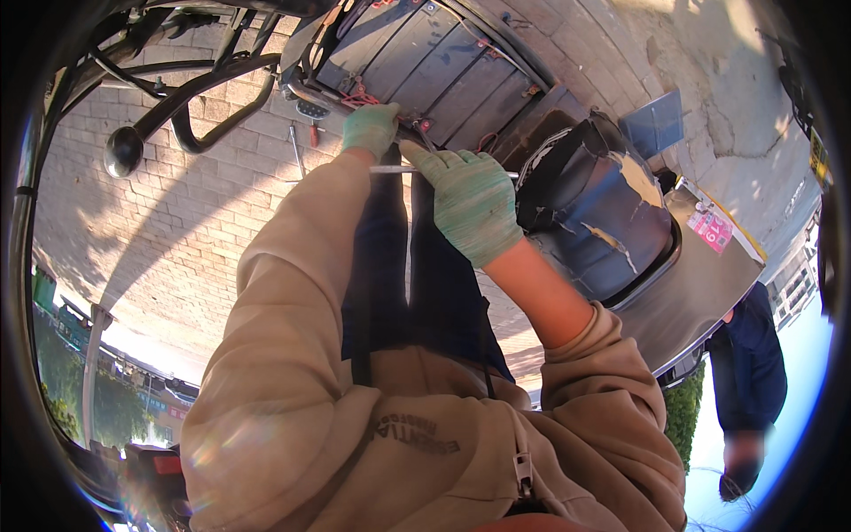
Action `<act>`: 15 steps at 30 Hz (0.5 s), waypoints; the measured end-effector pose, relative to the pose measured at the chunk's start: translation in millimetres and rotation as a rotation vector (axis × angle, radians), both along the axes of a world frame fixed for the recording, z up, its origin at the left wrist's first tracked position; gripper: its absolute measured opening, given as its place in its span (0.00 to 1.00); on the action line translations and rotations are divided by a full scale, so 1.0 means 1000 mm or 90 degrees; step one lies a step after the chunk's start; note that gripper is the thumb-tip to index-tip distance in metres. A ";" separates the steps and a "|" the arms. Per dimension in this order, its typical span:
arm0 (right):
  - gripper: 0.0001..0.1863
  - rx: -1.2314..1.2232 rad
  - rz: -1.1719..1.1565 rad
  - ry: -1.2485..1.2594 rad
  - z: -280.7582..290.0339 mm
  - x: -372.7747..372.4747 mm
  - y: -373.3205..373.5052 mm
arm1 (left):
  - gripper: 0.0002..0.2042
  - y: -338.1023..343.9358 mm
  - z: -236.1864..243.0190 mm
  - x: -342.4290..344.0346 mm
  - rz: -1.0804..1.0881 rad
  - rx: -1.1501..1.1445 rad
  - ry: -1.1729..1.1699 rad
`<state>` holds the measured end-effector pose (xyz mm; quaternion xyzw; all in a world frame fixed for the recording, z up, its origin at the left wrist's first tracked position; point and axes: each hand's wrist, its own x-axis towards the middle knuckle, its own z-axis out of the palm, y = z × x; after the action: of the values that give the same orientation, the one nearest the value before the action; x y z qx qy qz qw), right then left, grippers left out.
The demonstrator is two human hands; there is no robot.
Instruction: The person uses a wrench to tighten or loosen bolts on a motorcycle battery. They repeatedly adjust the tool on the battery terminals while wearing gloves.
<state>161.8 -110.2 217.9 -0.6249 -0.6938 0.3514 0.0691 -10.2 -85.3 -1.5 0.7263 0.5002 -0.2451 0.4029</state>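
Observation:
My right hand [474, 204], in a green and white work glove, closes around a thin silver metal bar [387, 168] that sticks out on both sides of it. A short shaft seems to run from the bar toward the vehicle, so it looks like a T-handle wrench. My left hand [372, 129], gloved alike, has its fingers curled at the near edge of the dark slatted floor panel [412, 66]. What they grip is hidden. Red wires [359, 96] lie just beyond the left hand. A reddish fitting [425, 125] sits on the panel's edge between the hands.
A torn dark seat [603, 217] stands right of my hands. On the brick paving lie a red-handled screwdriver [314, 135] and a silver T-shaped tool [297, 152], near a black pedal [310, 110]. Black handlebar tubes [168, 102] reach in from the left. Another person [749, 363] is at the right.

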 end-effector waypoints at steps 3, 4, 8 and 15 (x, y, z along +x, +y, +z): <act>0.14 -0.030 0.110 -0.002 0.004 0.005 -0.008 | 0.11 0.005 -0.003 0.006 -0.006 0.028 0.001; 0.14 -0.034 0.137 -0.017 0.006 0.008 -0.010 | 0.11 0.007 -0.004 0.008 -0.006 0.046 -0.002; 0.16 0.063 0.044 0.000 0.005 0.012 -0.016 | 0.11 0.012 -0.005 0.012 -0.010 0.060 -0.018; 0.26 -0.008 -0.095 0.247 -0.020 0.020 -0.007 | 0.11 -0.007 0.003 0.009 0.267 0.015 -0.050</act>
<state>182.1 -117.1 198.4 -0.5955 -0.6172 0.4632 0.2233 -1.6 -92.2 1.3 0.6201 0.6270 -0.1211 0.4556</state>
